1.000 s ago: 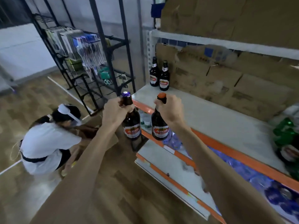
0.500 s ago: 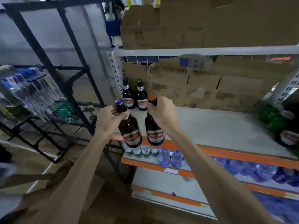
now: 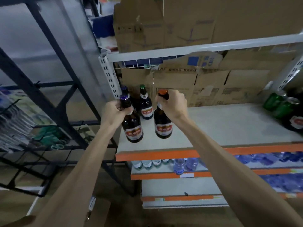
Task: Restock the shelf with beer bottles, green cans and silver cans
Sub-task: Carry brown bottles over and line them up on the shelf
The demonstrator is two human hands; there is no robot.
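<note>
Here's the shelf [image 3: 229, 125], a wide pale deck with an orange front lip, and most of it is bare. Cardboard boxes [image 3: 213, 86] line the back wall. Over at the right end sit the green cans [image 3: 277, 104], bunched together, though that corner is too dim to sort further. Tucked in the back left corner are two standing bottles [image 3: 146, 105], side by side, with the green cap the easier one to make out.

Now the action. Two beer bottles are in the air over the front left of the deck, one per hand. The left hand [image 3: 114, 110] is wrapped round the neck of the purple-capped bottle [image 3: 133, 128], which leans with its base kicked toward the right. The right hand [image 3: 173, 104] is clamped on the neck of the orange-capped bottle [image 3: 163, 126], which hangs nearer upright. The two bottles are close together but not touching. I can't tell for certain whether either base is on the deck yet.

So this is the bottle stage, mid-placement, with plenty of the job to go. The next move calls for carrying both further in, squaring up that tilted left one, and setting them down just in front of the standing pair without knocking them. Below, water bottles [image 3: 185, 164] fill the lower tier.
</note>
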